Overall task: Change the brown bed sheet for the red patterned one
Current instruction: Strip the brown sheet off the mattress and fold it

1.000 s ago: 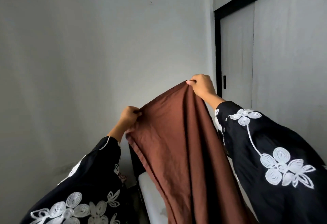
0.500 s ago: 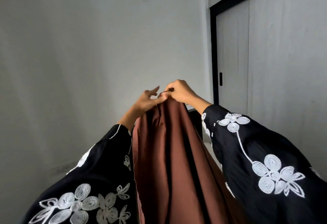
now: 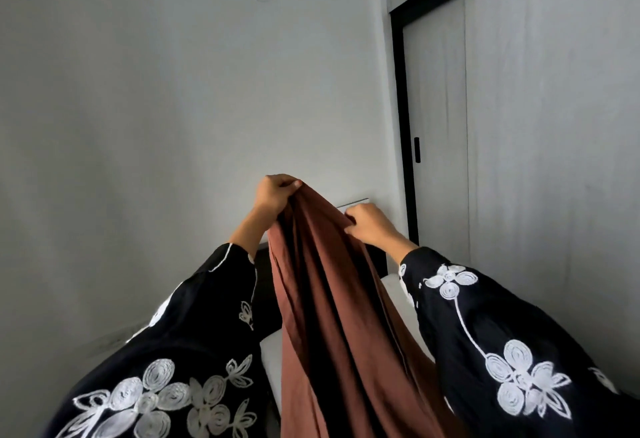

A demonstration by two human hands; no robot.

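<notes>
R hand (image 3: 369, 226) slid down off top; both hands now grip brown sheet (image 3: 332, 316), L hand (image 3: 275, 193) highest.

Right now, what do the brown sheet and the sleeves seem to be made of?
The brown sheet: thin matte cloth, perhaps cotton; it hangs in soft creased folds. Both left sleeve and right sleeve: black matte fabric with raised white corded flower embroidery.

Both arms are up: the left hand (image 3: 275, 193) grips the gathered top of the brown sheet (image 3: 332, 316), the right hand (image 3: 369, 226) pinches its edge just beside (lower down), and the folds hang over the white mattress (image 3: 272, 358).
</notes>
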